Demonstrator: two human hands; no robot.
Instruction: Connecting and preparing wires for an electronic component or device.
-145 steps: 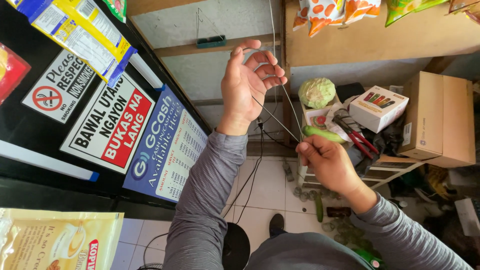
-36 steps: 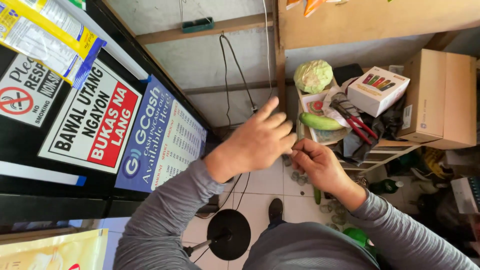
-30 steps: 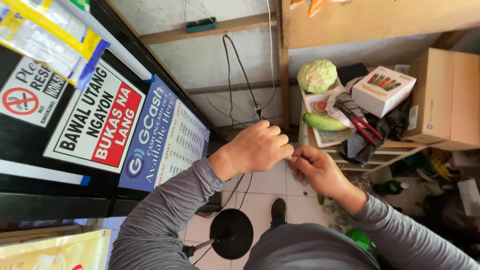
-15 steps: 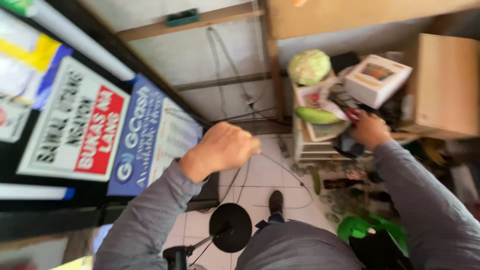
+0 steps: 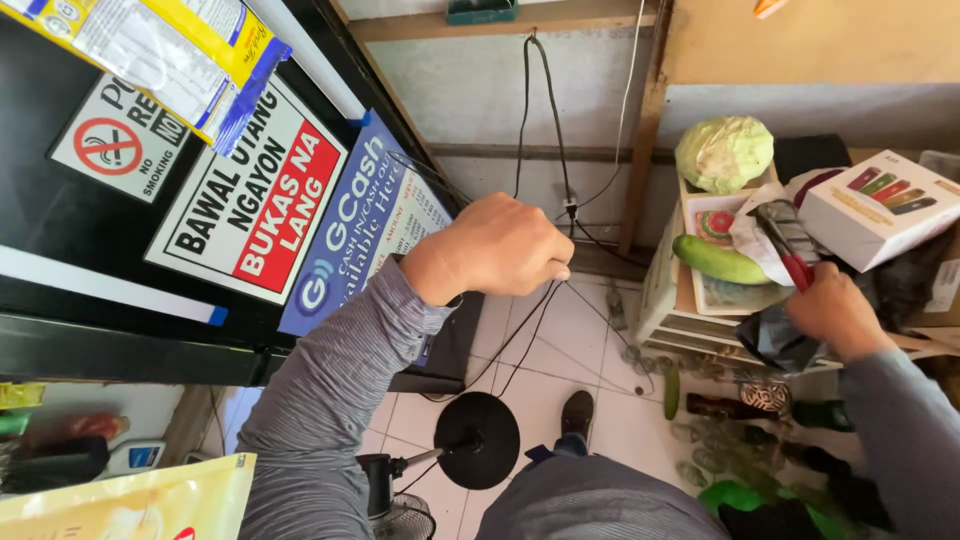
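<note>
One red-handled tool (image 5: 790, 255), perhaps pliers.

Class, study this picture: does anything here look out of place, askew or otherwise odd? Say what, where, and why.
Yes. A cabbage and a cucumber lie on a crowded stand among a white box and red-handled pliers, which the right hand grips. Thin wire trails loose from the closed left hand toward the floor.

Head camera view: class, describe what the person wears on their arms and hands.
Both arms wear long, close-fitting grey sleeves of finely ribbed knit, creased at the elbows and ending at the wrists. The left hand and right hand are bare: no gloves, rings or watch show.
</note>
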